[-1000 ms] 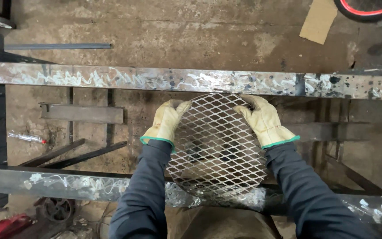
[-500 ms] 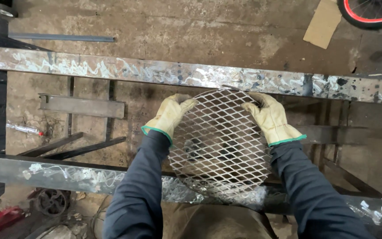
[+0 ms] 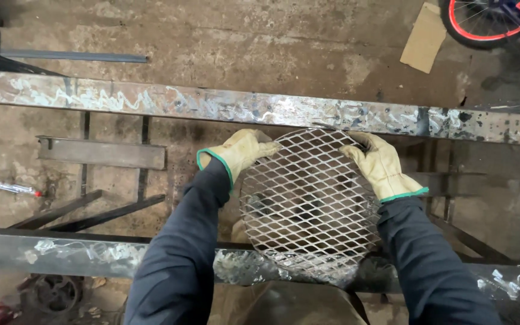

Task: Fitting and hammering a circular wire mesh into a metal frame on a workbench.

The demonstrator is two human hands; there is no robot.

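mesh disc (image 3: 311,207) unmoved; both gloved hands still gripping.

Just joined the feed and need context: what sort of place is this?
Likely a metal workshop: a welded steel frame over stained concrete floor, gloved left hand and right hand holding a round mesh disc.

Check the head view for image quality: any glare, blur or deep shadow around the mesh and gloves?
Head view: even, flat light and sharp focus; the round mesh disc shows crisp diamonds. Left hand and right hand, both gloved, show no motion blur. Mild sheen on the far steel beam; no blown-out glare. Darkest areas lie under the near beam, bottom left.
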